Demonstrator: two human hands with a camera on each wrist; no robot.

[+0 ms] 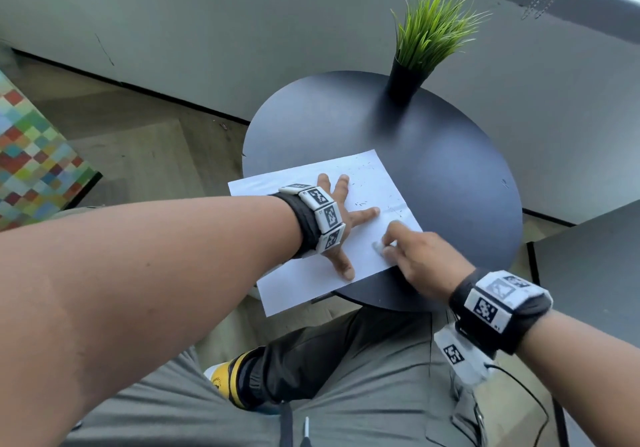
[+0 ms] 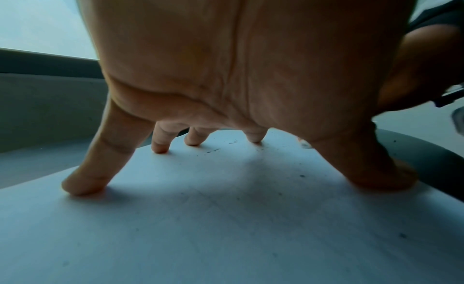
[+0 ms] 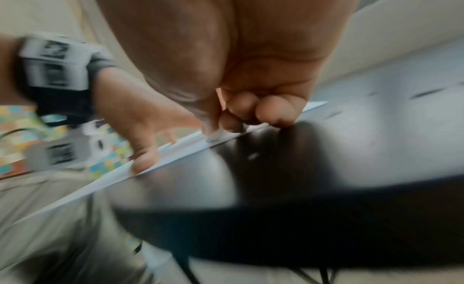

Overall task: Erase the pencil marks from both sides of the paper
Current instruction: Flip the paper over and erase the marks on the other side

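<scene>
A white sheet of paper [image 1: 304, 280] lies on the round black table [image 1: 450, 176], its near left corner hanging over the edge. Small dark eraser crumbs [image 1: 360, 173] are scattered on its far part. My left hand [image 1: 341, 218] is spread flat on the paper [image 2: 226, 228], its fingertips [image 2: 83, 185] pressing down. My right hand [image 1: 408, 252] pinches a small white eraser [image 1: 378, 247] against the paper near its right edge. The right wrist view is blurred; the eraser [image 3: 213, 137] shows under the curled fingers.
A black pot with green artificial grass [image 1: 405, 79] stands at the table's far side. A chair with a colourful checked seat [image 1: 31, 155] is to the left. My legs in grey trousers [image 1: 346, 377] are below the table's near edge.
</scene>
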